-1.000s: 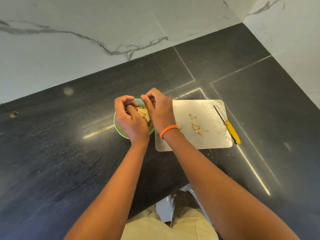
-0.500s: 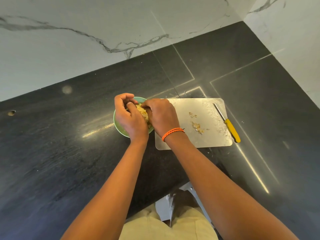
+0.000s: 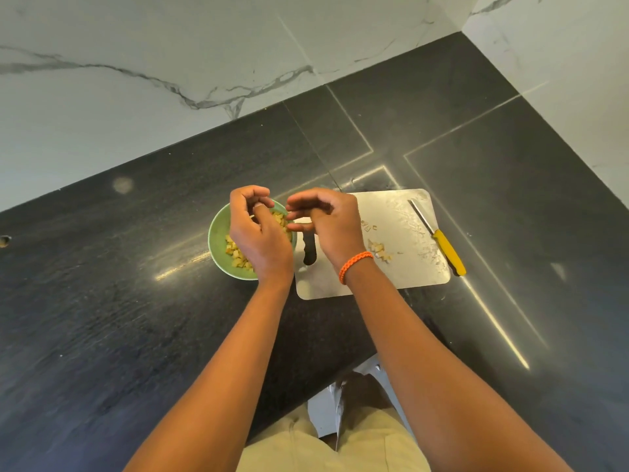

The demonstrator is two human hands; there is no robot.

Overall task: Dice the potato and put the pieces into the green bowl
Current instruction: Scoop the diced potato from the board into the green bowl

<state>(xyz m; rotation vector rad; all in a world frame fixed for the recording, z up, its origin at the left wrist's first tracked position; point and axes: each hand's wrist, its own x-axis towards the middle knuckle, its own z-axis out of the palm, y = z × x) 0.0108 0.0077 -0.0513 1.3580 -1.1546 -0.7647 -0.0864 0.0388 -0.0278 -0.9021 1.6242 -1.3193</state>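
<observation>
On the black stone counter [image 3: 102, 301], green bowl [image 3: 218, 233] holding diced potato pieces [image 3: 238, 255], just left of the steel cutting board [image 3: 401, 267]. Above the bowl, left hand [image 3: 260, 238] with fingers curled, nothing visibly gripped. Beside it, right hand [image 3: 328, 223] (orange bracelet [image 3: 354, 265] at the wrist) with fingers loosely bent, holding nothing. On the board, a few leftover potato bits [image 3: 381, 248]; at its right edge, yellow-handled knife [image 3: 446, 247] lying flat
</observation>
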